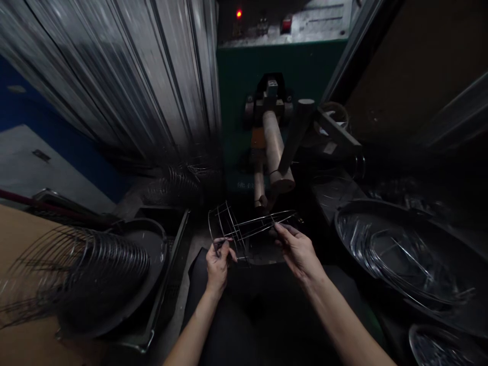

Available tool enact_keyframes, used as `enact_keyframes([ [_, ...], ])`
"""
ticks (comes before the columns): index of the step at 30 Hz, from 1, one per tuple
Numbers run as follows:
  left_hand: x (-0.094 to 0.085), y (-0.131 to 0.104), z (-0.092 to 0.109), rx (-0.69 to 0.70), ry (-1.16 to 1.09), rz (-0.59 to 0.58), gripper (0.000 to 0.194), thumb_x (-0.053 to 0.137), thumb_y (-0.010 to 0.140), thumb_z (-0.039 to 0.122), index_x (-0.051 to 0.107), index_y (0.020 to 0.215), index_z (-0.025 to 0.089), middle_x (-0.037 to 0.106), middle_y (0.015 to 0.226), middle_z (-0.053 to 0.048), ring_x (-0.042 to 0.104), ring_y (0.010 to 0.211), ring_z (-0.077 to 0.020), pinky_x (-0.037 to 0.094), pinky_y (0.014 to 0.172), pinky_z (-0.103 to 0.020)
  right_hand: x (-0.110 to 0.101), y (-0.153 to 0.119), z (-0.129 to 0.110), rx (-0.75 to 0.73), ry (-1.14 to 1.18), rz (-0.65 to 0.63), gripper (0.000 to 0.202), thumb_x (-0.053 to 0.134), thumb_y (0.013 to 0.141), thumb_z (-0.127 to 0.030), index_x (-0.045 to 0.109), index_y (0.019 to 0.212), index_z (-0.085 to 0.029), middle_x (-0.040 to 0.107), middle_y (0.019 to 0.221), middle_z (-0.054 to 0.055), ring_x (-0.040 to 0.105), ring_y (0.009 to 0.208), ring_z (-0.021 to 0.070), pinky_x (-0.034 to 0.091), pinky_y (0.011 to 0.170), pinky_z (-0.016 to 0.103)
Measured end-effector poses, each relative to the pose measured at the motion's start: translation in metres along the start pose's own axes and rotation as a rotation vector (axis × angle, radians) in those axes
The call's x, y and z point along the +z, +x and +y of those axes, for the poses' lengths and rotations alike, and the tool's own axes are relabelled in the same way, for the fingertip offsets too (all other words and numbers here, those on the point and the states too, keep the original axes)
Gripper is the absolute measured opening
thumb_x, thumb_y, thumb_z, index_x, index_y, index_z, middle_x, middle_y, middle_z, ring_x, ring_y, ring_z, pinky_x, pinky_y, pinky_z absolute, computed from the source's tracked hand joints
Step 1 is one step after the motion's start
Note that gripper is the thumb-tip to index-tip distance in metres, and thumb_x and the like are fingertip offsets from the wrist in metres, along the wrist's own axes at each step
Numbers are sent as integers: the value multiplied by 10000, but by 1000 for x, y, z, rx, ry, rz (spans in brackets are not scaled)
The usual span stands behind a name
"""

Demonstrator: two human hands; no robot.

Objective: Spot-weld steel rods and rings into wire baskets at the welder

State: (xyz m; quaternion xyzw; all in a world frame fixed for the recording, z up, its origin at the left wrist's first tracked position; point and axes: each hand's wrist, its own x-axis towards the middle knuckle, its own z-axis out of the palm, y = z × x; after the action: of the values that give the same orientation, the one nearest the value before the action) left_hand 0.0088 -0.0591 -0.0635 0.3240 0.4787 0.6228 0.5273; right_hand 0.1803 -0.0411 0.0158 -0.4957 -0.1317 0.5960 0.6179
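A thin metal wire frame [238, 229] with curved and straight bars is held between my two hands in front of the machine. My left hand [219, 262] is closed on its lower left part, with the thumb and fingers around the wires. On the right, my right hand [299, 249] pinches the frame's far end between thumb and fingers. Just beyond the frame stand the thick cylindrical arms [275, 147] of a green machine [236, 101], which looks like a spot welder. The lower arm [260, 185] ends close behind the wires; contact cannot be made out.
To the left, a stack of wire rings [114, 254] rests in a dark basin [154, 229] above a crate [177, 244]. A large basin [343, 208] on the right holds loose wire rings, with a smaller bowl [414, 333] below it. Corrugated metal sheeting [133, 66] stands at back left.
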Motion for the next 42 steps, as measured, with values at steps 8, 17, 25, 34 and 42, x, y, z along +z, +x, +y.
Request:
enact_keyframes([
  [8, 1, 1, 4, -29, -17, -13, 392, 658, 741, 485, 533, 898, 148, 549, 492, 47, 440, 386, -57, 283, 406, -159, 6, -3, -3, 21, 19, 34, 385, 894, 405, -242, 673, 696, -118, 637, 691, 9, 615, 635, 104, 417, 447, 128],
  [17, 8, 6, 15, -60, -52, -23, 434, 666, 716, 513, 533, 895, 140, 539, 474, 48, 431, 383, -53, 268, 395, -152, 16, 0, -8, 23, 40, 68, 378, 892, 394, -201, 658, 681, -122, 647, 649, -2, 610, 604, 87, 432, 454, 107],
  [25, 12, 4, 35, -49, -1, -27, 391, 659, 732, 490, 563, 871, 138, 524, 455, 51, 347, 338, -27, 194, 361, -145, 24, 1, -12, 55, 77, 71, 192, 810, 547, -96, 661, 666, -122, 654, 633, 3, 611, 571, 76, 433, 429, 94],
  [34, 18, -2, 43, -84, -23, -3, 411, 670, 710, 505, 566, 873, 142, 520, 458, 55, 289, 319, -12, 149, 345, -140, 8, -12, -16, 91, 101, 152, 174, 804, 592, -85, 669, 695, -127, 657, 666, -4, 608, 561, 72, 446, 404, 97],
  [42, 21, -5, 52, -123, -52, 22, 442, 650, 712, 535, 549, 882, 140, 534, 474, 49, 236, 304, -3, 148, 328, -134, -22, -21, -17, 61, 52, 182, 217, 809, 541, -84, 689, 713, -141, 654, 693, -12, 585, 545, 63, 439, 392, 94],
])
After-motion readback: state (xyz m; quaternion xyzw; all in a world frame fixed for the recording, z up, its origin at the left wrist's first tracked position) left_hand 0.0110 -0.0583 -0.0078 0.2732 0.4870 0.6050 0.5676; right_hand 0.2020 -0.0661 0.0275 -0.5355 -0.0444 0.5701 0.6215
